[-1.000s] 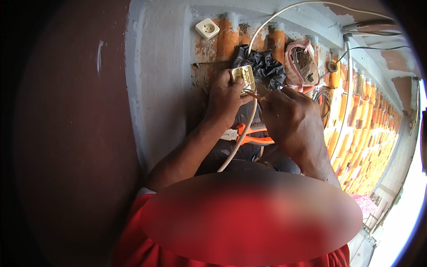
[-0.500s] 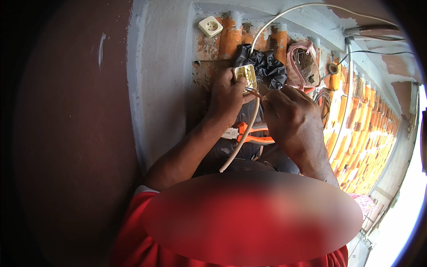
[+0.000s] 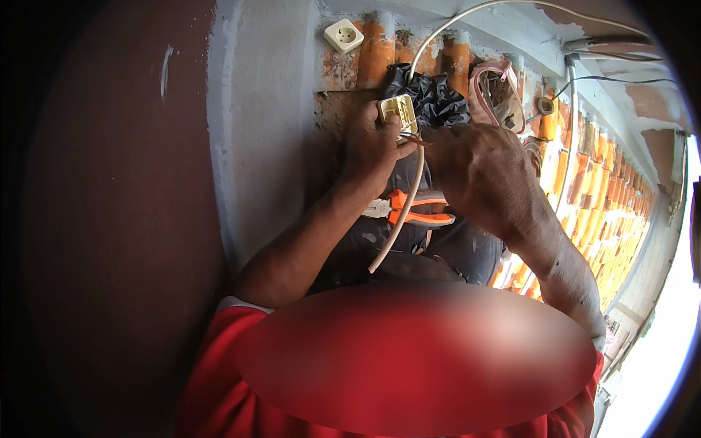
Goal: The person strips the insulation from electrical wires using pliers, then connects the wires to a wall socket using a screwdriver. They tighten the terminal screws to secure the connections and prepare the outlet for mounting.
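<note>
My left hand point(image 3: 372, 146) is closed around a small cream socket body point(image 3: 398, 109) with brass-coloured metal parts inside, its thumb pressing on the lower part. Close to its lower right edge, my right hand point(image 3: 478, 164) has its fingers curled together; what they grip is hidden. Thin dark and brownish strands point(image 3: 411, 137) show between the socket and those fingers. A cream cable point(image 3: 410, 197) hangs down past the socket, its cut end over my lap. Pliers point(image 3: 416, 209) with orange handles lie across my legs below the hands.
A cream wall socket point(image 3: 343, 36) lies at the far left on orange tiles. Beyond my hands is a crumpled black plastic bag point(image 3: 438, 102), beside an open pink pouch point(image 3: 485, 93). A roll of tape point(image 3: 545, 106) sits farther right. A grey-edged brown wall point(image 3: 124, 190) stands left.
My right forearm has swung outward to the right, its hand still near the socket. The socket and left hand have shifted slightly up and left. The cable's loose end has moved a little right.
</note>
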Tool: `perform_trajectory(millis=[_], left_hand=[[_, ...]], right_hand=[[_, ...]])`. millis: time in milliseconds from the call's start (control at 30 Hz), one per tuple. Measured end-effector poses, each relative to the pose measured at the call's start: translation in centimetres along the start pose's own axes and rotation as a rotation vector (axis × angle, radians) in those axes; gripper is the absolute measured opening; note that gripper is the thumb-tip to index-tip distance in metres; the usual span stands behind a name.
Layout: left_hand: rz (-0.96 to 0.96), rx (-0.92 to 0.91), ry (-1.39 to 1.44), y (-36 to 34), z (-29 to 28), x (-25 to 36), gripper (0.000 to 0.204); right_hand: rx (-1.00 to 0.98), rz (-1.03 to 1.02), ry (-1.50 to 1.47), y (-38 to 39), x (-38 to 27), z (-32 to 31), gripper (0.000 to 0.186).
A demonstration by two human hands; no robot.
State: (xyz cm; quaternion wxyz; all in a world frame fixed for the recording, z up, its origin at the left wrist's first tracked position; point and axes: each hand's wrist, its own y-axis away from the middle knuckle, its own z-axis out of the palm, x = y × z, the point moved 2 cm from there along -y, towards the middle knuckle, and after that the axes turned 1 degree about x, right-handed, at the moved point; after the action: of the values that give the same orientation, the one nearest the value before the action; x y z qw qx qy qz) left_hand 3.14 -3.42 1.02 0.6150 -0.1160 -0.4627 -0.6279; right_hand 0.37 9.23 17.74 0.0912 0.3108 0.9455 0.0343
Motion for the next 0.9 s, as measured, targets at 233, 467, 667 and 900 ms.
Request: perform_trajectory(millis=[233, 467, 667, 900], left_hand=[[-0.013, 0.022, -0.017, 0.3, 0.3, 0.6, 0.013], [-0.010, 0.010, 0.018, 0.2, -0.1, 0.2, 0.013], [-0.036, 0.026, 0.009, 0.3, 0.2, 0.5, 0.018], [-0.004, 0.000, 0.060, 0.0, -0.3, -0.1, 0.015]], right_hand=[[0.176, -0.311, 0.076, -0.7, 0.6, -0.2, 0.007], [-0.049, 0.079, 0.009, -0.1, 0.0, -0.2, 0.003], [0.230, -0.225, 0.024, -0.7, 0.6, -0.5, 0.005], [-0.023, 0.034, -0.038, -0.2, 0.9, -0.1, 0.018]])
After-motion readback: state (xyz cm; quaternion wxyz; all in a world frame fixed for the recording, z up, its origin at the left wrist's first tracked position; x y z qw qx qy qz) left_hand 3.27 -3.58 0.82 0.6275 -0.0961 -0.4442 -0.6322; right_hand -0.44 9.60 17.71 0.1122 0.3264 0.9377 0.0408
